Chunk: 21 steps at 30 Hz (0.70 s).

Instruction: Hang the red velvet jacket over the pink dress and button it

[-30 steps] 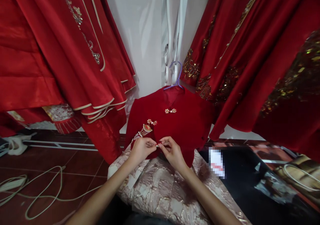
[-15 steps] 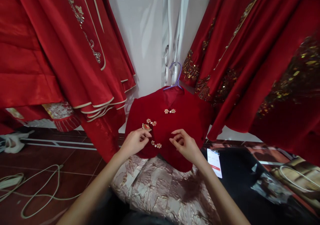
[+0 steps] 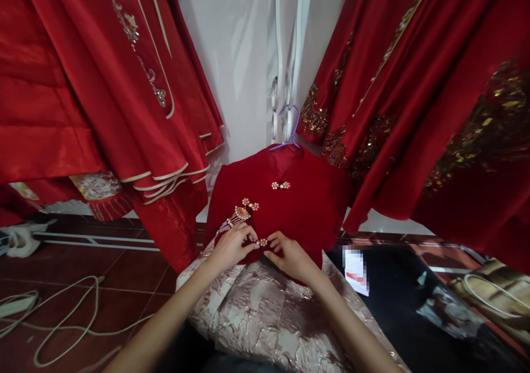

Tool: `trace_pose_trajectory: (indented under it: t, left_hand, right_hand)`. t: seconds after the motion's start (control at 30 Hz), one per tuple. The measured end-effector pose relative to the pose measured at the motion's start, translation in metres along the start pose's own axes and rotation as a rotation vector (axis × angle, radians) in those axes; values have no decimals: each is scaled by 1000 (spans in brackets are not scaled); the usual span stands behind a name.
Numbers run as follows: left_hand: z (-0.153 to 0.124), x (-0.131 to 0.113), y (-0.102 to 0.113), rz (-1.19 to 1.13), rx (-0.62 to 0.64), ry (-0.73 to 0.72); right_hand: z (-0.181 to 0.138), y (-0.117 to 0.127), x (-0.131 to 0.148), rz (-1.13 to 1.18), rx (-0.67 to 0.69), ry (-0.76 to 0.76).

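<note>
A red velvet jacket (image 3: 306, 213) hangs on a purple hanger (image 3: 295, 135), its front facing me. Down low on it is a beaded flower clasp (image 3: 263, 242), its left end hidden by fingers. My left hand (image 3: 237, 246) pinches that covered end between thumb and fingers. At the other end, my right hand (image 3: 290, 256) has bent thumb and fingers closed on the clasp's edge. Two more clasps sit higher: one at the collar (image 3: 280, 185), one at the chest (image 3: 250, 204). A fan-shaped ornament (image 3: 242, 213) with beaded tassels hangs beside the chest clasp.
Red gowns hang at left (image 3: 136, 113) and right (image 3: 414, 113). Pale brocade fabric (image 3: 273, 312) lies below the jacket. On a black surface (image 3: 397, 284) to the right are a lit phone (image 3: 355, 271) and clear plastic (image 3: 449, 309). A white cable (image 3: 97, 301) loops across the tiled floor.
Both hands have come down and inward from apart to the lower clasp. The fan ornament's tassels, earlier covered by my left hand, now show. The jacket's lower right edge has shifted.
</note>
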<state>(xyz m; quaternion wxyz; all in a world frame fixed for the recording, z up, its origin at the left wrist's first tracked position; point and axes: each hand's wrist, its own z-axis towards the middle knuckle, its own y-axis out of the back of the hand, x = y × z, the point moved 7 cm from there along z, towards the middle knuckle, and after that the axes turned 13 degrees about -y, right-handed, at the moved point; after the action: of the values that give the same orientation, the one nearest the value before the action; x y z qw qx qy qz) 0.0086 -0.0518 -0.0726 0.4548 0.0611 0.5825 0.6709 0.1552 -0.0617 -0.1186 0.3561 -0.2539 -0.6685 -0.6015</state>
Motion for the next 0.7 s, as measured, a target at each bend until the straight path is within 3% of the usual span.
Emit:
trace_pose_trajectory:
  t: [0.27, 0.7]
  left_hand:
    - [1, 0, -3, -92, -80, 0]
    - [0, 4, -10, -96, -58, 113]
  right_hand:
    - [1, 0, 3, 71, -11, 37]
    - [4, -8, 3, 179, -9, 84]
